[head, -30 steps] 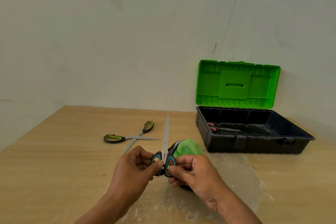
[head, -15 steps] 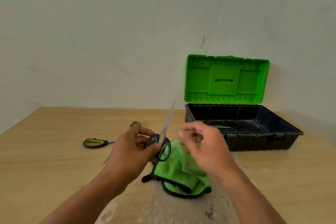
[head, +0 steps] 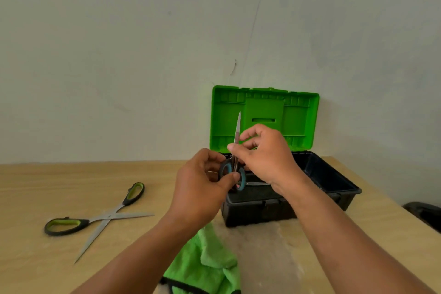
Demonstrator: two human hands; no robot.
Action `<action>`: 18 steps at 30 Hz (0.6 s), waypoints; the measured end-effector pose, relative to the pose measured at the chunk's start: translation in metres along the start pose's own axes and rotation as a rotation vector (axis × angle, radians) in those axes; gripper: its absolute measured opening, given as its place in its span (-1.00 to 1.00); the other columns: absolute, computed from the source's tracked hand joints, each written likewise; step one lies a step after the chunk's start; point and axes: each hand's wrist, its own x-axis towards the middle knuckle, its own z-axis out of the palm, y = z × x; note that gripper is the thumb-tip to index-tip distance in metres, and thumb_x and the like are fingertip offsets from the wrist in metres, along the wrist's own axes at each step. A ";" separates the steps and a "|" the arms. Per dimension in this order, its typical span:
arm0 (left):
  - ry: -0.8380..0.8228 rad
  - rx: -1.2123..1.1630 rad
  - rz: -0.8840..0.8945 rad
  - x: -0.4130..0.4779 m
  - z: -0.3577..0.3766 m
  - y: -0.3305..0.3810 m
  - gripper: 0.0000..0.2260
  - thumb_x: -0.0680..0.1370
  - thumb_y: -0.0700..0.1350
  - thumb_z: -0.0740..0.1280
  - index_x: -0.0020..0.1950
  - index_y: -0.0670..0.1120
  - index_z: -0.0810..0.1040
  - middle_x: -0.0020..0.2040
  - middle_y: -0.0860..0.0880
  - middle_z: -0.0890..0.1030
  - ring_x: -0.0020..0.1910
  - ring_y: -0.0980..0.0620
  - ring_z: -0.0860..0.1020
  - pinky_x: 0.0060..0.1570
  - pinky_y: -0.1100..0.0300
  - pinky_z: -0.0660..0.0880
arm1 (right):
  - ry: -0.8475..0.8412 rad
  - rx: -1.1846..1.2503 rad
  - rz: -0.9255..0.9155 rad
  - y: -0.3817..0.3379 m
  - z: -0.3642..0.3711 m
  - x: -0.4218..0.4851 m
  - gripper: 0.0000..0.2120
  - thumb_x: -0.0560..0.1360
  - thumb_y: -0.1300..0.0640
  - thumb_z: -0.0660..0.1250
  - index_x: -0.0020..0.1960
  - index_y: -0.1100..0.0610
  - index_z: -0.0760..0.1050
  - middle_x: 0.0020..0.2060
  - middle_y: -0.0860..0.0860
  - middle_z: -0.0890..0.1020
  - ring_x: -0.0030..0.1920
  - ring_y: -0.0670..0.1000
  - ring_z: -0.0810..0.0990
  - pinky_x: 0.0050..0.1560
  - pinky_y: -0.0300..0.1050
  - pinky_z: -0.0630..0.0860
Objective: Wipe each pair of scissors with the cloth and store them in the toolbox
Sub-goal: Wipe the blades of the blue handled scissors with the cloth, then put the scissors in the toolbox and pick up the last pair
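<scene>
Light wooden counter [head: 71, 186] runs left to right and ends at a plain wall on the far side. Black plastic toolbox [head: 334, 174] sits far right, with its green lid upright against the wall, so the tray is reachable from above and from the near side only. The counter's right edge lies close beside it.

Green fuzzy cloth with black trim [head: 210, 262] is crumpled near centre, between the forearms. Nobody holds it. It looks set down, so wiping of the held pair is probably done.

Green-and-black-handled scissors [head: 105, 216] lie spread open on the left, well apart from the box and likely the next pair. One blade tip points toward the near edge.

Left hand [head: 200, 188] pinches a handle loop between thumb and fingers. Right hand [head: 265, 157] pinches the blade low down with its fingertips, the other fingers curled. Together they hold the teal-and-black-handled scissors [head: 237, 131] closed and tip up, over the box's near wall. The grip probably steadies them for laying down.

Thin metal blade [head: 259, 183] of a stored pair lies in the tray, left of middle. The right half looks free for lowering. The tip has to tilt down short of the lid.
</scene>
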 end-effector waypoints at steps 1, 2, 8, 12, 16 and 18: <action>-0.037 0.014 0.020 0.004 0.004 -0.001 -0.71 0.40 -0.08 0.58 0.03 0.03 0.56 -0.12 0.09 0.69 -0.16 0.21 0.67 -0.09 0.24 0.65 | -0.003 -0.003 0.008 0.003 -0.006 0.007 -0.78 0.45 0.04 0.57 -0.03 0.02 0.54 -0.29 -0.02 0.72 -0.28 -0.09 0.72 -0.13 0.06 0.71; -0.080 0.043 0.044 0.008 0.007 -0.004 -0.68 0.39 -0.04 0.58 0.07 0.03 0.56 -0.07 0.11 0.69 -0.09 0.25 0.65 -0.02 0.25 0.64 | -0.003 -0.014 0.011 0.008 -0.012 0.015 -0.78 0.45 0.05 0.57 -0.03 0.01 0.54 -0.28 -0.02 0.73 -0.26 -0.08 0.72 -0.12 0.10 0.71; -0.292 0.616 0.105 0.034 0.007 -0.026 -0.44 0.47 0.17 0.44 0.41 0.03 0.45 0.41 0.10 0.47 0.36 0.10 0.44 0.30 0.25 0.34 | -0.062 -0.148 0.032 0.046 -0.054 0.061 -0.77 0.46 0.12 0.57 0.06 0.02 0.59 -0.28 -0.05 0.74 -0.24 -0.10 0.73 -0.01 0.04 0.68; -0.425 0.701 0.053 0.044 0.011 -0.041 -0.30 0.45 0.24 0.42 0.51 -0.04 0.37 0.57 0.06 0.26 0.51 0.06 0.29 0.43 0.21 0.24 | -0.204 -0.313 0.072 0.083 -0.073 0.085 -0.73 0.47 0.16 0.55 0.15 0.07 0.64 -0.19 -0.03 0.74 -0.15 -0.09 0.70 -0.10 -0.21 0.54; -0.421 0.698 0.043 0.046 0.012 -0.049 -0.28 0.45 0.25 0.42 0.52 -0.02 0.35 0.57 0.07 0.27 0.53 0.07 0.26 0.44 0.21 0.22 | -0.325 -0.475 0.117 0.122 -0.071 0.099 -0.81 0.51 0.22 0.50 0.08 0.00 0.70 -0.26 -0.05 0.74 -0.10 0.01 0.73 0.05 -0.07 0.59; -0.412 0.699 0.045 0.047 0.011 -0.051 -0.28 0.44 0.25 0.42 0.51 0.00 0.35 0.57 0.09 0.28 0.53 0.08 0.26 0.44 0.21 0.22 | -0.487 -0.584 0.068 0.132 -0.061 0.099 -0.75 0.53 0.22 0.47 0.15 -0.02 0.69 -0.25 -0.11 0.72 -0.10 0.00 0.72 -0.01 -0.10 0.58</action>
